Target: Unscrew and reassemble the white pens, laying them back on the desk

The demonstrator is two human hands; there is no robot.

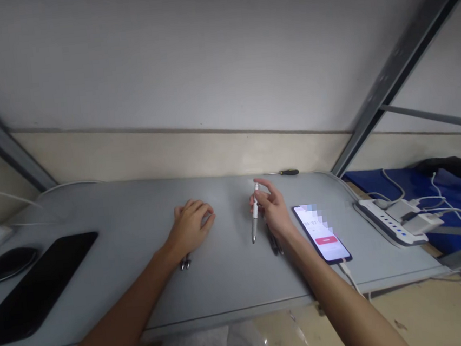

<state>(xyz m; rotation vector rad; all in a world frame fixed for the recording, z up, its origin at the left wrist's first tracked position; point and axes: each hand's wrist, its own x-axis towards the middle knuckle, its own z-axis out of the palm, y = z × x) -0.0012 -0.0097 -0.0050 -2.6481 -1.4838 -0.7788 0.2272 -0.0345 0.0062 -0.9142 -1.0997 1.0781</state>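
Note:
My right hand (275, 208) grips a white pen (255, 214) with a silver lower part between thumb and fingers. The pen points down toward the desk, its top end at my index finger. Beneath that hand, dark pens (274, 240) lie on the grey desk, partly covered by the wrist. To the left, my left hand (190, 226) rests palm down on the desk, fingers loosely bent and thumb apart, with nothing visible in it. Two metallic pen tips (185, 263) stick out from under its wrist; the rest of those pens is hidden.
A lit phone (322, 235) with a cable lies right of my right hand. Beyond it sits a white power strip (390, 223) with several plugs. A screwdriver (289, 172) lies at the back edge. At left are a black slab-like object (41, 286) and a black mouse (9, 264).

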